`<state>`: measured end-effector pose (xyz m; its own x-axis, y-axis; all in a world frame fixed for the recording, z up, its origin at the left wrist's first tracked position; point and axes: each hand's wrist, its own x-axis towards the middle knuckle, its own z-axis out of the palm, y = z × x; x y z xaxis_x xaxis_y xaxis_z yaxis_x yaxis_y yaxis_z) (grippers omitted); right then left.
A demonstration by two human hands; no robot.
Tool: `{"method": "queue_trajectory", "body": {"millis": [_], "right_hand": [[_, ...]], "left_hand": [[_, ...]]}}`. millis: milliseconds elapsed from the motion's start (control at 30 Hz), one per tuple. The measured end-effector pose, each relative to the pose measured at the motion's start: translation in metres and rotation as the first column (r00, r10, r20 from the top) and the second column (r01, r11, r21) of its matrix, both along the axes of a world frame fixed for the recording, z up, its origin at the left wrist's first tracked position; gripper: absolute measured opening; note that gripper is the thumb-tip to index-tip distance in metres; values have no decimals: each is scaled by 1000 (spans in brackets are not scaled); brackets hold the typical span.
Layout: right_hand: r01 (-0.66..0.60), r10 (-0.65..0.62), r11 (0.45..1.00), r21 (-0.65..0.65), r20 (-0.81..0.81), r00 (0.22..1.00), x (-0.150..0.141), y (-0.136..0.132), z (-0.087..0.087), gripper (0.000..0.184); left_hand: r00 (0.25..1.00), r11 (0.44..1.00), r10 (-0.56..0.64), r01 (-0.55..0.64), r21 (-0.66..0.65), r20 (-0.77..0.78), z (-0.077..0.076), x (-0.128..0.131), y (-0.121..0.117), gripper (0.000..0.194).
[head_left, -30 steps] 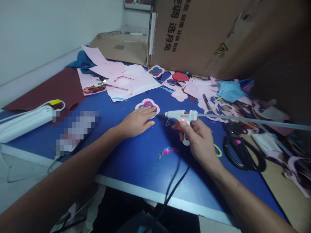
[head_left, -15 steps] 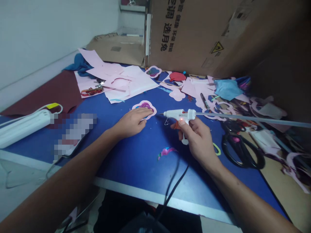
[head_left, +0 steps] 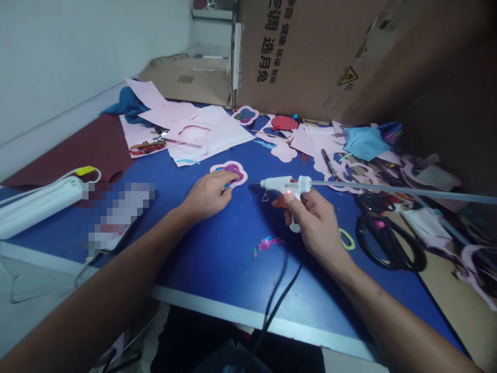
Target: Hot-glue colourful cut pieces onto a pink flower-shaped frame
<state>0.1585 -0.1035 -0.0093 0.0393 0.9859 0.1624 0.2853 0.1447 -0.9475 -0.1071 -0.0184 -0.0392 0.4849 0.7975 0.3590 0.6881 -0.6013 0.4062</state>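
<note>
My right hand [head_left: 316,223] grips a white hot glue gun [head_left: 285,185] with a long clear glue stick [head_left: 404,192] running out to the right; its nozzle points left, and its black cord [head_left: 277,300] drops over the table's front edge. My left hand [head_left: 207,194] rests on the blue table [head_left: 217,248], fingers curled on the near edge of a pink flower-shaped cutout [head_left: 230,169] with a purple centre. The nozzle sits a short way right of that cutout.
Black scissors [head_left: 388,243] lie to the right, with a small purple scrap [head_left: 267,243] near my right wrist. Pink paper sheets [head_left: 194,132], other cutouts and a blue cloth [head_left: 363,142] crowd the back. A big cardboard box [head_left: 330,57] stands behind; a white power strip [head_left: 37,204] lies left.
My left hand's fingers have curled in and drawn back slightly on the flower cutout. The glue gun has stayed almost where it was.
</note>
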Motion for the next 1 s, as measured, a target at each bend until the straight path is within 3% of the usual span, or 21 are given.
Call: {"method": "queue_trajectory", "body": {"millis": [333, 567, 1000], "right_hand": [[-11, 11, 1000, -7, 20, 1000, -2, -1, -2, 39], [-15, 15, 1000, -19, 28, 999, -3, 0, -2, 41], [-10, 10, 1000, 6, 4, 1000, -10, 11, -10, 38]], "left_hand": [[992, 993, 113, -112, -30, 58, -1, 8, 1, 33], [981, 995, 65, -77, 60, 184, -5, 8, 6, 22], [974, 988, 148, -154, 18, 173, -9, 9, 9, 22]]}}
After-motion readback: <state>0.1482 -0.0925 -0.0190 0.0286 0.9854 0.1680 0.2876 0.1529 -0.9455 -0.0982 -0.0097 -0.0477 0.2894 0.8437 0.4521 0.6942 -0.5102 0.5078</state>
